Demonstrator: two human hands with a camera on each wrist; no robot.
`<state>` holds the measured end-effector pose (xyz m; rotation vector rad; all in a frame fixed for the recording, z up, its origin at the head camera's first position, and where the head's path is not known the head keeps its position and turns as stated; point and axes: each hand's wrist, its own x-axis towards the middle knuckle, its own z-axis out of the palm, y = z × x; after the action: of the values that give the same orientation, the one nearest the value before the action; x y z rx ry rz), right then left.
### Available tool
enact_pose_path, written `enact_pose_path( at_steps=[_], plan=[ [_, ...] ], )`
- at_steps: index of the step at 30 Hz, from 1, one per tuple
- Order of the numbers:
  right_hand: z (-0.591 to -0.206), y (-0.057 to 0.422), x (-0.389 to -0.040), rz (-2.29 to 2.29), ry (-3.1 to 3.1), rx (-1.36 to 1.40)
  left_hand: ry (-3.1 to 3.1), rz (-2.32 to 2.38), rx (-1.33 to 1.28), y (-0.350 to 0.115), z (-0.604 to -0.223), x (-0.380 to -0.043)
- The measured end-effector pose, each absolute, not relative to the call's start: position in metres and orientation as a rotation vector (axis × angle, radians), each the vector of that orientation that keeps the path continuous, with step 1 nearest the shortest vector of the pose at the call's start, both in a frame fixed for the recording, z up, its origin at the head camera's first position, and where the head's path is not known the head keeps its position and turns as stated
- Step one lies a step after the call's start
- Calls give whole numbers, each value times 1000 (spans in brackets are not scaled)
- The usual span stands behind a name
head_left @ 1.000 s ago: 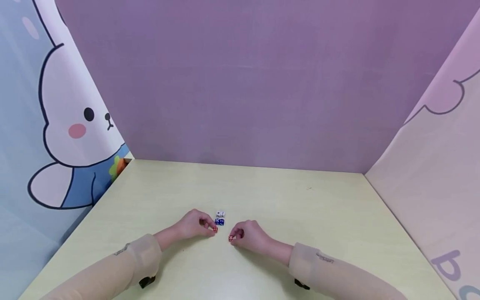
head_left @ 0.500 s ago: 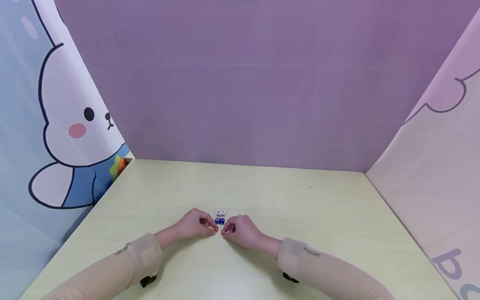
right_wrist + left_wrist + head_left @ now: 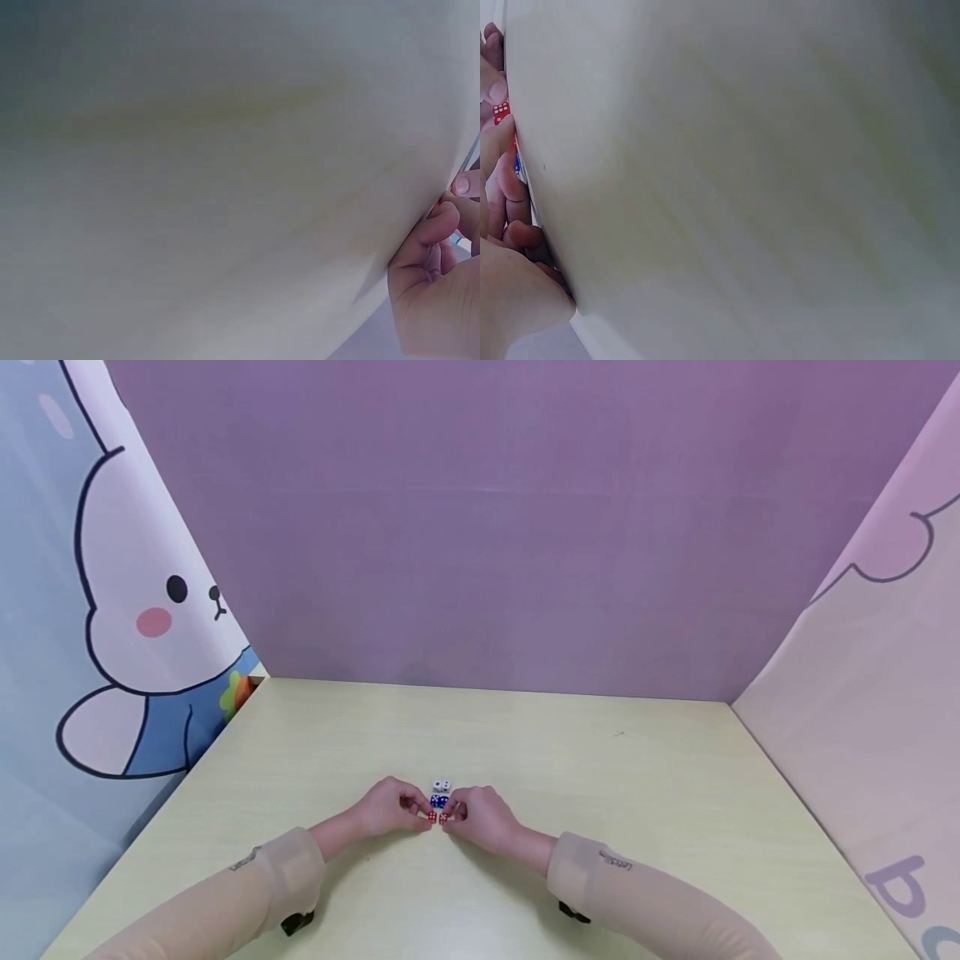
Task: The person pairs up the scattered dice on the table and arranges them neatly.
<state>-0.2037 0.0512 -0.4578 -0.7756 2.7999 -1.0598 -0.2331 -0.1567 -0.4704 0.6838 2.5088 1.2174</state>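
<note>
Two red dice with white dots are close together at the near end of a small group of dice. My left hand [image 3: 385,807] pinches the left red die [image 3: 432,817] between thumb and fingertip. From the other side my right hand [image 3: 483,819] pinches the right red die [image 3: 443,818]. Just beyond them sits a pair of blue dice [image 3: 439,801], side by side, partly next to my right fingertips. Behind the blue ones lies a pair of white dice [image 3: 442,786]. In the left wrist view a red die [image 3: 502,113] shows between fingertips; the right wrist view mostly hides the dice.
The dice stand on a pale yellow table [image 3: 525,735]. A purple panel [image 3: 480,527] rises along its far edge. Printed cloths hang at both sides, a rabbit cloth [image 3: 150,552] on the left and a pinkish cloth [image 3: 885,693] on the right.
My right hand has moved left and slightly away from me, carrying its red die up beside the left one. My left hand has stayed in place on its die.
</note>
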Motion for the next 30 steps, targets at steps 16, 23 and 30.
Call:
enact_pose_path(
  at_steps=[16, 23, 30],
  plan=[
    [-457, 49, -203, -1020, 2819, -731, 2484, 1245, 682, -156, -467, -231],
    [-457, 51, -202, -1048, 2798, -723, 2488, 1244, 693, -155, -468, -232],
    [-457, 55, -201, -1097, 2798, -746, 2494, 1246, 692, -156, -470, -232]
  ],
)
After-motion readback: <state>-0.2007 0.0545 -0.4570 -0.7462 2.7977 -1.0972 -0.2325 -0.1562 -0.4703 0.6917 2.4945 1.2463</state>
